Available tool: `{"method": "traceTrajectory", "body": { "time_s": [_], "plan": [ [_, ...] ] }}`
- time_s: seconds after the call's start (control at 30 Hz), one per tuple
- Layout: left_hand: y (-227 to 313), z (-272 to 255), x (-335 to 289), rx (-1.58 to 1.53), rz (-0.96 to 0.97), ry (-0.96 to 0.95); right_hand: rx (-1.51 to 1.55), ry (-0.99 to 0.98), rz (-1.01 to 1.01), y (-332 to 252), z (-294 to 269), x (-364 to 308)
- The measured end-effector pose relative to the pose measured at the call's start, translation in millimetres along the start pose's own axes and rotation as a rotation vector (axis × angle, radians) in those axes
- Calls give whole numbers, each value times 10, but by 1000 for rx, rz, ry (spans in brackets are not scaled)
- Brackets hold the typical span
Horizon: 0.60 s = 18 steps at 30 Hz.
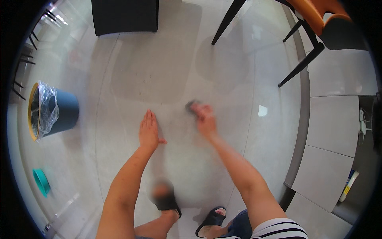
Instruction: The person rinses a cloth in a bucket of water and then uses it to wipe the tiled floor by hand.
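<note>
My left hand (149,129) lies palm down on the pale tiled floor (175,159), its fingers stretched forward and its thumb out to the right. Ahead and to the right, my right hand (207,120) is closed around a small dark grey scrubbing pad (190,106), which it holds against the floor. Motion smears that hand and the pad, so the pad's exact kind is hard to make out. Scattered dark specks show on the tiles beyond my hands.
A blue bin (67,109) with a yellow rim and clear liner stands at the left, above a teal basin (41,182). Black furniture (125,18) and an orange chair (318,12) with dark legs are ahead. Grey cabinet fronts (332,123) line the right; my sandalled feet (213,221) are below.
</note>
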<state>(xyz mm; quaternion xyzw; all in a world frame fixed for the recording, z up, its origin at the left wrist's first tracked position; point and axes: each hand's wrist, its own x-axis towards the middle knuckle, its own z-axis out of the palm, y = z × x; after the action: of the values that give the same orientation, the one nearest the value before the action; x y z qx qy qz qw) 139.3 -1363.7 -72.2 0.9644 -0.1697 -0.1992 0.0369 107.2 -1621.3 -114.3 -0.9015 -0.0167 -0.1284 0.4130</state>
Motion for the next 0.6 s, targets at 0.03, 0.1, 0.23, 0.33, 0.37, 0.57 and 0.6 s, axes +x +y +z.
{"method": "traceTrajectory", "body": {
  "time_s": [0.03,0.1,0.23,0.33,0.37,0.57,0.6],
  "plan": [
    [44,21,8,-8,13,9,-33,113,169,161,-167,219],
    [56,42,64,-18,37,28,-120,172,281,226,-214,512],
    [28,79,70,-10,27,7,-269,-56,36,-58,309,281],
    [12,-17,47,39,-67,-90,-248,-235,-4,-171,335,147],
    [9,-11,41,48,-75,-100,-232,-297,16,-188,262,157],
    [278,-20,182,61,-54,-125,-368,31,151,114,117,800],
    [310,-53,205,67,-63,-133,-351,-113,99,65,154,623]
  ]
}}
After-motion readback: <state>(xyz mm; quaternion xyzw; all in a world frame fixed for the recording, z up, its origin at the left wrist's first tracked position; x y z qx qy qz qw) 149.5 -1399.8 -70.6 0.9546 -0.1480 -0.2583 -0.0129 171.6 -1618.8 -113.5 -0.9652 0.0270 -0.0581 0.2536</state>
